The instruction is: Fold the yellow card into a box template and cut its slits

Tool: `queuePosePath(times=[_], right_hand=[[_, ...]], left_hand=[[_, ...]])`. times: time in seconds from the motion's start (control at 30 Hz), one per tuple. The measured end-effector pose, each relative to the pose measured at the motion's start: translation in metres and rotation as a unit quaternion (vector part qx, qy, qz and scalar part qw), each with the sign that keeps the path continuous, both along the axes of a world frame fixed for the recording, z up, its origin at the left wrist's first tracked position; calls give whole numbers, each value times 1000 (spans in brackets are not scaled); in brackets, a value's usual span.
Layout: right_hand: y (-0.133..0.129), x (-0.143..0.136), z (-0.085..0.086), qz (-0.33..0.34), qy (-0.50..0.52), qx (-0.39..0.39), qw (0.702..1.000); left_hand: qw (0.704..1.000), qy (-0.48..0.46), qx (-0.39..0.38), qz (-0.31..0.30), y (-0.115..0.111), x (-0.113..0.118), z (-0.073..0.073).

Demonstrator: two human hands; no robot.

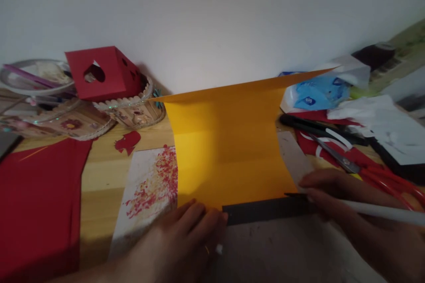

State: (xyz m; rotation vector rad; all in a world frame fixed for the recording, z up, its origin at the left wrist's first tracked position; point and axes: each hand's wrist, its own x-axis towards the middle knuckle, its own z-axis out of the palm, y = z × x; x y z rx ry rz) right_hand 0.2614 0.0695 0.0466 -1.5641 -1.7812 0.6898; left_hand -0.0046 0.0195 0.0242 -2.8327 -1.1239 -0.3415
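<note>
A yellow-orange sheet of card [229, 141] curves up in front of me, its far edge lifted off the table. Across its near edge lies a dark flat strip [265, 211], like a straightedge. My left hand [195, 234] holds the strip's left end down, fingers bent and together on the card. At the strip's right end, my right hand [345, 212] is closed around a craft knife [381, 212] with a white, pen-like handle. The knife's thin dark tip touches or nearly touches the card along the strip's upper edge. A worn pale board [142, 185] with red and yellow specks lies underneath.
Red-handled scissors [372, 174] and a black-handled tool [315, 128] lie on the right, near a blue tissue pack [318, 95]. Red card sheets [40, 203] cover the left. Behind stand decorated holders [133, 112], a red paper box [102, 73] and a red cutout [128, 141].
</note>
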Motion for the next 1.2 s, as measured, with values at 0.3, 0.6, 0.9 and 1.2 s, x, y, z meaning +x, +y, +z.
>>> queuePosePath(times=[0.3,0.6,0.9,1.2], right_hand=[[11,-22,-14,77,61,-66,993],[7,-18,-26,97,30,-72,992],[7,-20,-22,97,8,-70,993],[12,-18,-21,45,136,-92,985]], left_hand=[[999,7,-50,4,-4,-4,-1],[1000,3,-4,-2,-2,-3,1],[1000,-8,-6,-2,-2,-3,-3],[999,16,-23,-19,-2,-6,0]])
